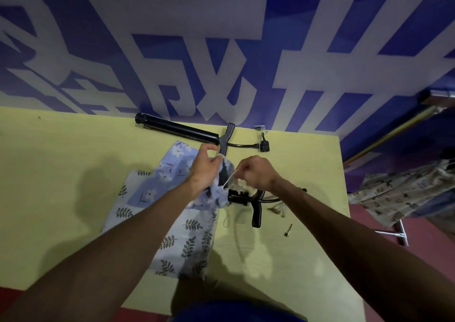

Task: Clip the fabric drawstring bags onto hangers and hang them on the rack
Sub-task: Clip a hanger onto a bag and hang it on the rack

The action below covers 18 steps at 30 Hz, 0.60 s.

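A blue floral drawstring bag [170, 171] lies on a white leaf-print bag [187, 243] on the yellow-green table [61, 174]. My left hand [205, 167] grips the gathered mouth of the blue bag and lifts it off the table. My right hand [256, 172] pinches the bag's white drawstring [230, 179], pulled taut between both hands. A black object with a T-handle [256, 213] lies under my right hand, partly hidden. No hanger is clearly visible.
A black hand pump [177, 128] with hose lies along the table's far edge by the blue-and-white wall. A small brass nozzle [288, 230] lies right of the T-handle. Patterned fabric [403, 193] hangs over a metal rack [398, 233] off the table's right side.
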### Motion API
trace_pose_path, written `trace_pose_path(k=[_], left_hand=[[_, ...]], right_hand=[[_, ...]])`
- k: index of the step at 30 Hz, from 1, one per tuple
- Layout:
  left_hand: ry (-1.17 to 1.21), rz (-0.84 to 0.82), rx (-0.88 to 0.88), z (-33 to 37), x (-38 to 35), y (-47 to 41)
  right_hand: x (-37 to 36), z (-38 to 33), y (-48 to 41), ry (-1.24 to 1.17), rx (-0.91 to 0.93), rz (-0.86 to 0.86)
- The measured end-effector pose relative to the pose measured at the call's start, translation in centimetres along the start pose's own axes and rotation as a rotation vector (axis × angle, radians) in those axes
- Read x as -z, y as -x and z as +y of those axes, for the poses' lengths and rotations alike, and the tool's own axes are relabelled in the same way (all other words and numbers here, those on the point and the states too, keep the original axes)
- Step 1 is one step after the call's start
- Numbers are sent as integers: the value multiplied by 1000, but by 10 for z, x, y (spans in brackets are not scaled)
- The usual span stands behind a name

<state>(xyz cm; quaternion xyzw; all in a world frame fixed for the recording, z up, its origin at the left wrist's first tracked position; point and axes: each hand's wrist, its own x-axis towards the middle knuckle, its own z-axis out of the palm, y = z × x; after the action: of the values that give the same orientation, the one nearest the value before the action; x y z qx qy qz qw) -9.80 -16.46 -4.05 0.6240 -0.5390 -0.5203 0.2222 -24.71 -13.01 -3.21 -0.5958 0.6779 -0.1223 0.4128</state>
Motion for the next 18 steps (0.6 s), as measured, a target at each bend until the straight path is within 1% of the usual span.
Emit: trace_pose_path(k=[3,6,8,10,12,14,18], left_hand=[[19,-21,-123,30,20,8],[-39,22,-233,64,43,15],[-74,56,-298,85,63,18],[-101,87,-364,104,78,19],[-93,154,-440,126,93,20],[-74,177,-497,149,101,25],[-93,95,-597,196,104,45]], right_hand=[[20,-28,12,-70,64,17],[39,-60,23,-285,79,46],[54,-86,30,-372,112,87],[73,-114,36,-380,164,112],[95,-145,43,-378,212,159],[118,-170,50,-442,252,216],[167,-203,69,-468,339,405]])
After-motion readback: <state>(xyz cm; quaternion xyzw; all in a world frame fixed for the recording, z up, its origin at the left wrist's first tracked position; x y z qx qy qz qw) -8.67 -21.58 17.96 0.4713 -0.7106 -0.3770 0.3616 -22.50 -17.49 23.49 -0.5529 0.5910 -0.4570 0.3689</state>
